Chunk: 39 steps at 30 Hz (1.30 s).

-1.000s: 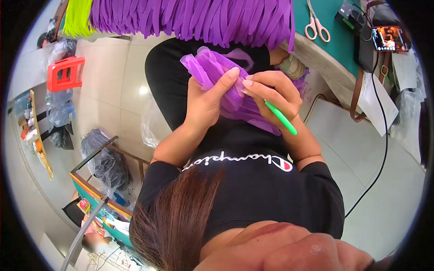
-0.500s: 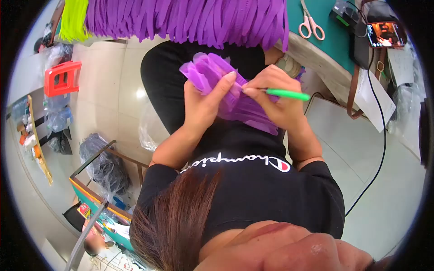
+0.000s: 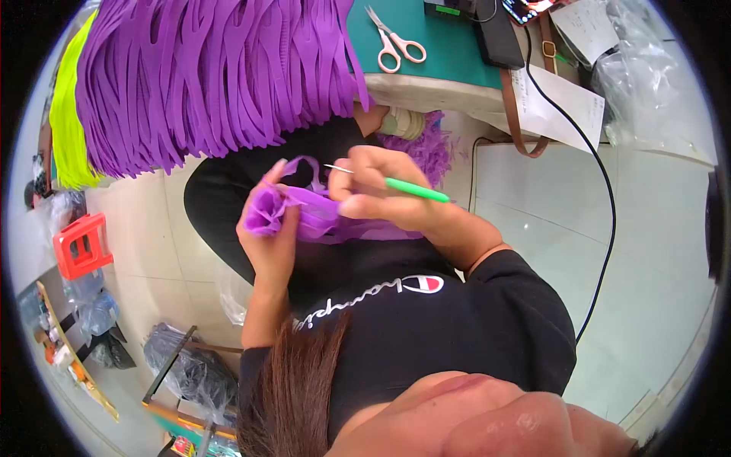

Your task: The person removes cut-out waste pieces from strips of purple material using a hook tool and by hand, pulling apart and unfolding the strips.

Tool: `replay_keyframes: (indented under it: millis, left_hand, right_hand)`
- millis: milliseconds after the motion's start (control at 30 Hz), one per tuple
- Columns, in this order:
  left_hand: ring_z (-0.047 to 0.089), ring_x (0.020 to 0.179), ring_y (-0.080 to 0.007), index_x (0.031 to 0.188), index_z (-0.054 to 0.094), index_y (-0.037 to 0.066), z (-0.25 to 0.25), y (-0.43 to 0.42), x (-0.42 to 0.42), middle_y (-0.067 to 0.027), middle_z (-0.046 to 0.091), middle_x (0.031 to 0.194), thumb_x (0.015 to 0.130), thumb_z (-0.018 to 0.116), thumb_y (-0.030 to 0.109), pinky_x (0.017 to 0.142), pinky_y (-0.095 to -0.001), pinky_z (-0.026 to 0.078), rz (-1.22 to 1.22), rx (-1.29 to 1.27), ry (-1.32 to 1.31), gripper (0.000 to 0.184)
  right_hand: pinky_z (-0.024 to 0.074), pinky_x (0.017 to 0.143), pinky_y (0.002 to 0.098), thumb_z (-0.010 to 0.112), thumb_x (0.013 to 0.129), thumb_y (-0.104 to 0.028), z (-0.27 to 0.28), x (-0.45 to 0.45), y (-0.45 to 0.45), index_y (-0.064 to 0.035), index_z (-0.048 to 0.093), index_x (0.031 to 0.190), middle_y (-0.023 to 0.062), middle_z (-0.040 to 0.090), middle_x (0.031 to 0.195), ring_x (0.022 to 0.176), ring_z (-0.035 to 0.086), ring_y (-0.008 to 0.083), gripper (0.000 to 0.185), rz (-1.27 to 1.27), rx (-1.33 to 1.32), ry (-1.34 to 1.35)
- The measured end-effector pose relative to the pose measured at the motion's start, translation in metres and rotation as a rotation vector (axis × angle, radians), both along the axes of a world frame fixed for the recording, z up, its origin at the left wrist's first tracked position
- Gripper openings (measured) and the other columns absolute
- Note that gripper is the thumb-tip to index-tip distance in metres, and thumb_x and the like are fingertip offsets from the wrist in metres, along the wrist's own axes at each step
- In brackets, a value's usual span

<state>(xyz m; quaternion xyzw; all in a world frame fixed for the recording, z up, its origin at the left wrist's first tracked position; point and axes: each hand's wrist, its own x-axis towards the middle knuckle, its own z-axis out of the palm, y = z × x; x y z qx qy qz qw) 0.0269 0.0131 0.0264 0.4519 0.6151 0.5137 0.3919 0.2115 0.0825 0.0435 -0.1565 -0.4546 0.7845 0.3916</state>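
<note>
My left hand (image 3: 270, 236) is closed around a gathered bundle of sheer purple strips (image 3: 312, 217) above my lap. The bundle's rolled end sticks out between thumb and fingers, and its tail trails right across my black shirt. My right hand (image 3: 384, 190) grips a tool with a green handle (image 3: 417, 190) and a thin metal tip, which points left above the bundle. A narrow purple loop rises just left of that tip. Whether the right fingers also touch the purple material cannot be made out.
Long purple strips (image 3: 213, 76) and lime green ones (image 3: 70, 114) hang over the green table's edge (image 3: 449, 90). Pink-handled scissors (image 3: 394, 46) lie on the table. A black cable (image 3: 601, 160) runs down the right. Purple scraps (image 3: 430, 152) lie below the table; a red stool (image 3: 82, 246) stands left.
The view has turned toward the right. My right hand has come away from the pinch beside my left thumb, and the tool tip is now visible. My left hand has turned, showing the bundle's end.
</note>
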Motion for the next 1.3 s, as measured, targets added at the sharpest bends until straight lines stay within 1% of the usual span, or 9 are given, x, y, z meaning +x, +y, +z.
replay_keyframes:
  millis: [133, 233, 400, 567, 667, 700, 867, 900, 1300]
  left_hand:
    - [0.056, 0.082, -0.0116, 0.141, 0.031, 0.000, -0.017, 0.001, -0.029, -0.0032, 0.057, 0.092, 0.077, 0.068, -0.003, 0.084, -0.0302, 0.046, 0.066, -0.154, -0.558, 0.074]
    - [0.053, 0.086, -0.0122, 0.144, 0.029, 0.015, -0.017, -0.005, -0.052, 0.0001, 0.051, 0.095, 0.085, 0.064, 0.006, 0.084, -0.0310, 0.046, 0.123, -0.158, -0.640, 0.070]
    - [0.055, 0.094, -0.0164, 0.143, 0.031, 0.017, -0.034, -0.025, -0.107, -0.0033, 0.054, 0.100, 0.086, 0.064, 0.013, 0.091, -0.0372, 0.045, 0.288, -0.099, -0.765, 0.066]
    - [0.053, 0.105, -0.0197, 0.145, 0.026, 0.019, -0.027, -0.027, -0.113, -0.0065, 0.053, 0.115, 0.091, 0.058, 0.018, 0.100, -0.0405, 0.040, 0.283, -0.145, -0.954, 0.063]
    - [0.053, 0.105, -0.0196, 0.147, 0.019, 0.017, -0.025, -0.024, -0.090, -0.0063, 0.052, 0.114, 0.085, 0.064, 0.011, 0.100, -0.0399, 0.039, -0.003, -0.094, -0.878, 0.077]
    - [0.053, 0.105, -0.0209, 0.147, 0.014, 0.014, -0.016, -0.021, -0.074, -0.0074, 0.052, 0.115, 0.080, 0.066, 0.007, 0.098, -0.0400, 0.041, -0.027, -0.104, -0.834, 0.086]
    - [0.051, 0.112, -0.0215, 0.147, 0.001, 0.006, 0.008, 0.005, -0.017, -0.0086, 0.050, 0.118, 0.070, 0.073, -0.003, 0.095, -0.0364, 0.042, -0.065, -0.079, -0.685, 0.106]
    - [0.050, 0.113, -0.0231, 0.148, 0.011, 0.009, 0.018, 0.008, -0.012, -0.0086, 0.049, 0.118, 0.067, 0.073, -0.006, 0.099, -0.0385, 0.038, -0.048, -0.126, -0.737, 0.103]
    - [0.046, 0.117, -0.0159, 0.142, 0.015, -0.001, 0.001, 0.012, -0.003, -0.0107, 0.029, 0.142, 0.070, 0.075, -0.002, 0.099, -0.0337, 0.039, -0.071, -0.046, -0.600, 0.095]
  right_hand:
    - [0.0366, 0.059, 0.0281, 0.068, 0.075, -0.002, 0.018, 0.030, 0.010, -0.0148, 0.033, 0.072, 0.0056, 0.053, 0.074, 0.068, 0.046, 0.0147, 0.037, 0.037, 0.046, 0.383]
    - [0.0384, 0.056, 0.0302, 0.067, 0.077, -0.005, 0.024, 0.061, 0.025, -0.0159, 0.037, 0.072, 0.0018, 0.051, 0.070, 0.067, 0.047, 0.0149, 0.032, -0.022, 0.095, 0.583]
    - [0.0408, 0.053, 0.0255, 0.063, 0.079, 0.003, 0.066, 0.120, 0.041, -0.0086, 0.044, 0.070, 0.0023, 0.047, 0.071, 0.061, 0.047, 0.0128, 0.024, -0.270, -0.030, 0.894]
    - [0.0361, 0.055, 0.0241, 0.056, 0.089, -0.008, 0.068, 0.143, 0.050, -0.0090, 0.044, 0.082, 0.0049, 0.043, 0.081, 0.066, 0.044, 0.0114, 0.014, -0.283, -0.129, 1.144]
    - [0.0327, 0.056, 0.0262, 0.049, 0.093, -0.017, 0.058, 0.115, 0.046, -0.0083, 0.043, 0.084, 0.0055, 0.041, 0.084, 0.066, 0.042, 0.0135, 0.014, -0.418, 0.184, 0.532]
    - [0.0311, 0.059, 0.0275, 0.038, 0.097, -0.039, 0.052, 0.096, 0.039, -0.0073, 0.043, 0.079, 0.0064, 0.043, 0.078, 0.067, 0.040, 0.0157, 0.037, -0.409, 0.113, 0.467]
    - [0.0317, 0.056, 0.0287, 0.016, 0.092, -0.064, -0.001, 0.016, 0.018, -0.0031, 0.044, 0.062, 0.0080, 0.046, 0.063, 0.061, 0.042, 0.0167, 0.073, -0.118, 0.351, -0.181]
    - [0.0306, 0.054, 0.0284, 0.018, 0.093, -0.063, -0.002, 0.007, 0.016, -0.0024, 0.045, 0.061, 0.0072, 0.046, 0.062, 0.059, 0.042, 0.0160, 0.073, -0.052, 0.401, -0.217]
    - [0.0252, 0.048, 0.0259, 0.028, 0.098, -0.050, -0.020, -0.012, 0.012, -0.0016, 0.047, 0.064, 0.0025, 0.044, 0.063, 0.053, 0.033, 0.0102, 0.062, 0.062, 0.284, -0.237]
